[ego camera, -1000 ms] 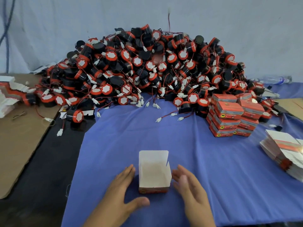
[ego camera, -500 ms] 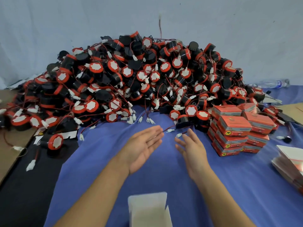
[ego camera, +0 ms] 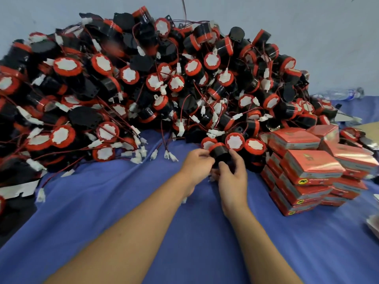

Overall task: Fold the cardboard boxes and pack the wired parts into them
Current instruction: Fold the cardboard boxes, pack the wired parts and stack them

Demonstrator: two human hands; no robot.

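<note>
Left hand (ego camera: 198, 165), right hand (ego camera: 232, 177) hold wired part (ego camera: 220, 153) at pile (ego camera: 143, 89) edge, near boxes (ego camera: 311, 167).

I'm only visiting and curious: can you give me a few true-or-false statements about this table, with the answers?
1. The left hand and the right hand both hold one black part with a red ring. True.
2. The stack of red boxes sits to the left of the hands. False: it sits to their right.
3. A blue cloth lies under the arms. True.
4. The pile of wired parts is laid out in neat rows. False: it is a loose, tangled heap.
</note>
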